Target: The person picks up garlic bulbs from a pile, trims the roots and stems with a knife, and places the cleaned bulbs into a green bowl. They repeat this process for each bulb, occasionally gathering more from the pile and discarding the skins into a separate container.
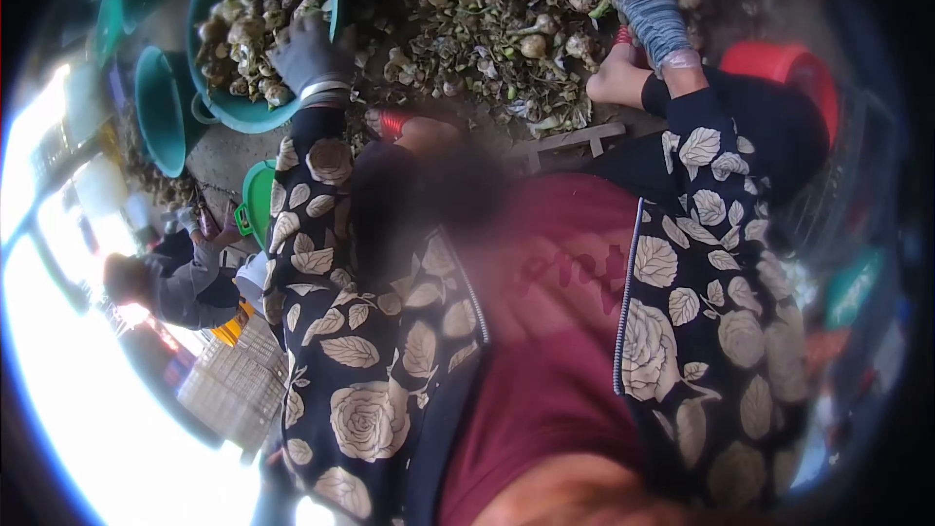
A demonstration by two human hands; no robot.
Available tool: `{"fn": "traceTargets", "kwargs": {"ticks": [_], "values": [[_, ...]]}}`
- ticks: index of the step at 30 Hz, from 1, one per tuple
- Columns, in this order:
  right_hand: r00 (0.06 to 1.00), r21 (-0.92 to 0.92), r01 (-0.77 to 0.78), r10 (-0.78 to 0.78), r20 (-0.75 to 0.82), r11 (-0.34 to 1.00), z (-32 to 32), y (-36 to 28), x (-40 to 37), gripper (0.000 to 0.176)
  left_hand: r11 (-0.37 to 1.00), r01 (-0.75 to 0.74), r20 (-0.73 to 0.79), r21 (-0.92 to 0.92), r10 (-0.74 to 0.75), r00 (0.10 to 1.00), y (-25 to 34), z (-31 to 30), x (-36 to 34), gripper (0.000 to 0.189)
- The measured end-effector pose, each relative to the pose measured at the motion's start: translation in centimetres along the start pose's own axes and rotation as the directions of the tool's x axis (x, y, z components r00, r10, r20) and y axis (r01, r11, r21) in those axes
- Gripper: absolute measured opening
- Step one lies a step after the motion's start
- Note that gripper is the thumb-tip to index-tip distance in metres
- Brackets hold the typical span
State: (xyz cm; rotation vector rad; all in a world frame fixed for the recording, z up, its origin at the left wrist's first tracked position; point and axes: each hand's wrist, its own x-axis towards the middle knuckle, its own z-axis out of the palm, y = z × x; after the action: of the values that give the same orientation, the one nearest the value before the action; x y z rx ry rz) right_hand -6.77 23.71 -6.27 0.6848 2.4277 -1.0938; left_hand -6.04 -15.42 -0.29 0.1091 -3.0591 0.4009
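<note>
Bulbs like onions or garlic (255,15) fill a teal tub (197,19) at the upper left. My left hand (310,56), in a grey glove, lies over the bulbs at the tub's right side, its fingers apart. At the upper right my right hand (654,21), in a grey striped glove, is closed beside a heap of bulbs with stalks (526,34). A thin greyish object sticks up from its fingers, too blurred to name. My bare foot (618,78) is just below the right hand.
An empty teal tub (161,112) and a green lid-like object (258,197) are at the left. Another person (185,278) sits beyond, near a pale crate (232,380). A red tub (799,73) is behind my right knee. Wooden slats (570,144) lie before me.
</note>
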Motion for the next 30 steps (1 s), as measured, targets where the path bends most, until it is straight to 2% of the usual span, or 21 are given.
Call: {"fn": "traceTargets", "kwargs": {"ticks": [1,2,3,4,5,6,8,10,11,14,15,16,18,20,21,22,23,24,25,28,30], "values": [[0.992,0.252,-0.101,0.079,0.094,0.963,-0.2,-0.3,-0.1,0.03,0.955,0.016,0.152,-0.295,0.03,0.988,1.8,2.2,-0.5,0.041],[0.994,0.3,-0.049,0.018,0.104,0.953,-0.1,-0.6,-0.5,0.028,0.827,0.074,0.283,-0.557,0.105,0.953,4.3,5.7,-1.3,0.04],[0.993,0.347,0.003,-0.044,0.108,0.938,-0.1,-1.0,-0.9,0.026,0.633,0.271,0.497,-0.725,0.208,0.843,7.2,9.1,-2.6,0.046],[0.989,0.393,0.058,-0.108,0.105,0.917,-0.1,-1.6,-1.4,0.024,0.551,0.524,0.722,-0.649,0.232,0.651,11.6,10.8,-3.9,0.052],[0.992,0.425,0.008,-0.061,0.112,0.905,-0.3,-2.8,-2.2,0.022,0.498,0.614,0.784,-0.612,0.281,0.553,14.9,13.9,-5.6,0.06],[0.992,0.455,-0.038,-0.02,0.122,0.889,-0.2,-4.2,-3.1,0.022,0.663,0.507,0.798,-0.55,0.238,0.554,18.3,13.6,-6.2,0.068],[0.99,0.456,-0.067,0.004,0.138,0.887,0.4,-4.7,-3.5,0.021,0.751,0.419,0.754,-0.51,0.157,0.638,22.7,12.8,-7.5,0.073],[0.99,0.397,-0.024,-0.032,0.135,0.917,1.2,-4.2,-3.5,0.023,0.778,0.43,0.753,-0.459,0.085,0.652,24.4,12.7,-7.3,0.07],[0.982,0.402,-0.086,0.009,0.19,0.911,1.1,-4.4,-3.8,0.024,0.787,0.44,0.751,-0.433,0.046,0.659,25.0,12.7,-7.2,0.069],[0.99,0.303,-0.011,-0.032,0.138,0.953,2.8,-2.0,-2.3,0.026,0.785,0.402,0.67,-0.471,0.022,0.742,23.9,15.1,-7.6,0.06],[0.983,0.321,-0.08,0.022,0.181,0.944,1.9,-3.3,-3.4,0.028,0.73,0.451,0.649,-0.514,-0.012,0.761,23.2,15.4,-7.9,0.055],[0.979,0.173,0.01,-0.045,0.2,0.985,1.8,-3.6,-3.6,0.028,0.536,0.582,0.629,-0.612,-0.117,0.769,21.6,16.2,-7.9,0.059],[0.954,-0.132,0.198,-0.16,0.252,0.971,1.2,-3.1,-3.2,0.029,0.323,0.646,0.651,-0.691,-0.11,0.751,19.6,18.1,-7.6,0.066],[0.827,-0.225,0.554,-0.497,0.264,0.802,2.5,-1.8,-4.2,0.026,-0.24,0.64,0.647,-0.73,0.062,0.76,17.2,11.9,-7.5,0.062],[0.723,-0.278,0.691,-0.641,0.257,0.668,3.1,-1.1,-4.7,0.026,-0.289,0.633,0.614,-0.719,0.164,0.772,16.0,10.4,-7.6,0.056],[0.791,-0.354,0.606,-0.491,0.366,0.712,2.4,-3.8,-6.3,0.032,-0.338,0.627,0.57,-0.701,0.263,0.779,14.8,8.9,-7.6,0.051],[0.781,-0.348,0.607,-0.455,0.427,0.715,3.0,-4.6,-6.7,0.029,-0.359,0.608,0.532,-0.708,0.294,0.794,14.1,7.3,-8.0,0.045],[0.718,-0.265,0.692,-0.604,0.346,0.671,3.5,-4.7,-7.7,0.023,-0.379,0.59,0.493,-0.713,0.327,0.806,13.4,4.9,-8.4,0.039],[0.696,-0.306,0.717,-0.615,0.371,0.627,3.5,-5.0,-8.4,0.023,-0.4,0.572,0.453,-0.716,0.358,0.816,13.1,3.6,-8.7,0.035],[0.658,-0.323,0.753,-0.634,0.406,0.574,3.8,-5.7,-9.7,0.026,-0.487,0.595,0.442,-0.64,0.4,0.803,12.4,4.0,-9.9,0.02],[0.643,-0.313,0.765,-0.656,0.394,0.562,4.0,-5.7,-10.4,0.028,-0.403,0.537,0.393,-0.741,0.388,0.833,12.3,1.8,-10.1,0.02]]}}
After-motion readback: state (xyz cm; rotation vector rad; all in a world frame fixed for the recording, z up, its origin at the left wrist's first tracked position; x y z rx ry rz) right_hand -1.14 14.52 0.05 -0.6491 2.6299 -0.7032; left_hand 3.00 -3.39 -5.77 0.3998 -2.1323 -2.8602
